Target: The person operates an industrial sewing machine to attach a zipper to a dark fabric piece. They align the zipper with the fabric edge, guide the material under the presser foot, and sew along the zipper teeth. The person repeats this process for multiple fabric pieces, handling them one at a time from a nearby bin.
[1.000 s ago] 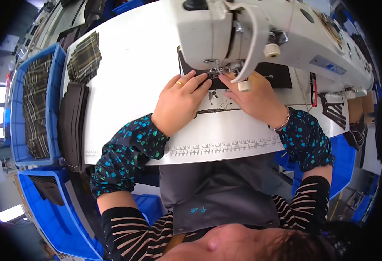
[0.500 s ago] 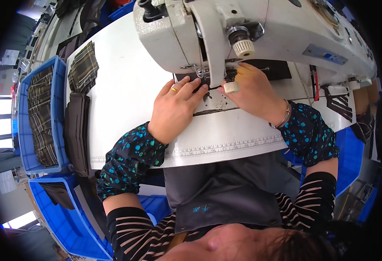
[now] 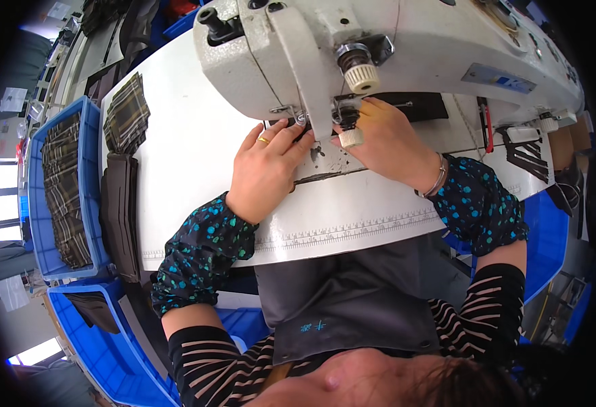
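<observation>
Head view, and both hands are in close at the sewing machine (image 3: 264, 71)! Left hand (image 3: 265, 169) lies palm down, fingers long and slightly parted, tips resting at the near end of the dark fabric (image 3: 425, 107), right beside the stitching area; nothing is gripped, so it looks like flat pressure, probably to hold the cloth smooth. Right hand (image 3: 389, 141) comes in from the other side, low over the same cloth, but the lower cream knob (image 3: 351, 138) covers some of its fingers, so whether it pinches or merely presses, one cannot tell. And the fabric? Under the machine head, its far end poking out past the right hand, lying flat on the white table (image 3: 199, 183). Hands either side of the needle area: presumably that lets them steer from both ends.

Over to the left, plaid pieces (image 3: 127, 117) sit fanned on the tabletop, with dark folded pieces (image 3: 118, 214) stacked just below, likely for easy reach. Beside them, a blue bin (image 3: 96, 176) holds more plaid cloth (image 3: 64, 193).
</observation>
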